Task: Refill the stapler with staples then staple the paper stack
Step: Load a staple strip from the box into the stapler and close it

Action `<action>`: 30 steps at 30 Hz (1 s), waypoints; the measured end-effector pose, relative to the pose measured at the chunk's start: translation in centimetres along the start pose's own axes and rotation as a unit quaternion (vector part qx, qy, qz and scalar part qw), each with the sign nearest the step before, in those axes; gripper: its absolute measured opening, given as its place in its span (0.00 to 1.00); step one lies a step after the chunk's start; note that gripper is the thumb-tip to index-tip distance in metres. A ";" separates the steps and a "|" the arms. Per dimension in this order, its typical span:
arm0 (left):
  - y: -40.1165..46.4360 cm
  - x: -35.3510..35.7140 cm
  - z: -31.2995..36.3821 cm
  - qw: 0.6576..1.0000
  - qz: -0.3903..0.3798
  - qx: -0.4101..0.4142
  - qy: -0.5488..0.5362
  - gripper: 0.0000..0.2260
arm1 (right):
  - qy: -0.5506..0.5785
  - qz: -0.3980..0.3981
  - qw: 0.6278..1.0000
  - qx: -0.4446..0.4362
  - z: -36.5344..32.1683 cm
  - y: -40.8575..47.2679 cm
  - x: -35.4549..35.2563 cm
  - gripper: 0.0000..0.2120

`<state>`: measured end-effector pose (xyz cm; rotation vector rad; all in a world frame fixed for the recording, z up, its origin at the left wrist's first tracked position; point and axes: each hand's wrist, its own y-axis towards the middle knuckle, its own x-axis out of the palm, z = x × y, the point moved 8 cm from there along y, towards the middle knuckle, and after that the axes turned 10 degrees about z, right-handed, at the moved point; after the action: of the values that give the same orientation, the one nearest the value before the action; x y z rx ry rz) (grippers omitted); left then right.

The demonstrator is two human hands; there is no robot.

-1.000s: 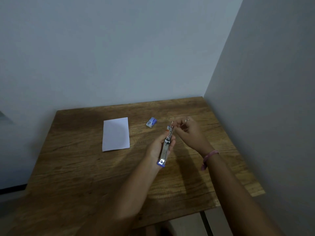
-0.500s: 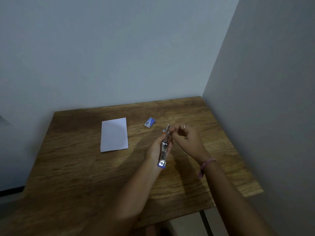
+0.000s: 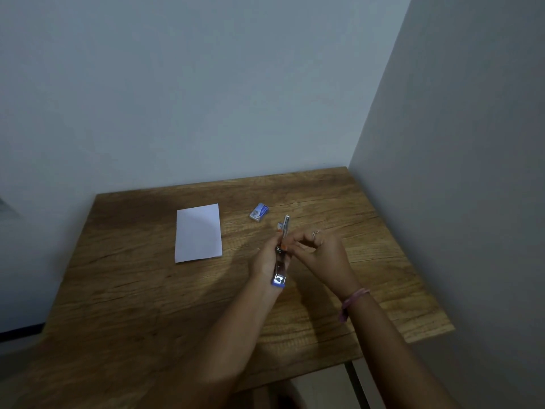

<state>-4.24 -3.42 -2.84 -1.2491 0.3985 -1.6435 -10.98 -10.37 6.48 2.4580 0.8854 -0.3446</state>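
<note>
Stapler (image 3: 280, 261) held lengthwise above the surface (image 3: 147, 290), blue end toward the camera, metal end pointing away; left hand (image 3: 267, 258) wrapped around its body from the left, grasping it; right hand (image 3: 317, 249) meets it from the right, fingertips pinched together at the upper metal part, though whether they hold a strip of staples is too small to tell; a ring shows on one finger, a pink band (image 3: 352, 302) on the right wrist; a small bluish bit (image 3: 279, 226) sits just beside the stapler's far end, unclear what it is; further out, the small blue staple box (image 3: 259, 211) lies on the wood, near but apart from the hands; paper stack (image 3: 198, 232) lies flat to the left, well apart, untouched; judged step: refilling, staples being seated in the magazine; stapling not yet begun; next move likely calls for a steady left grip while the strip slides fully in, then closing the top, then carrying the stapler over to a corner of the paper
</note>
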 end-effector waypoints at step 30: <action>1.4 -2.3 1.7 0.935 -0.104 0.211 0.266 0.05 | -0.027 0.014 0.997 0.071 4.6 -0.8 -0.2 0.28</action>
<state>-2.14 -1.65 -4.35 -0.5283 0.2195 -2.1127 -11.99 -12.40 2.44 2.5754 0.8276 -0.4781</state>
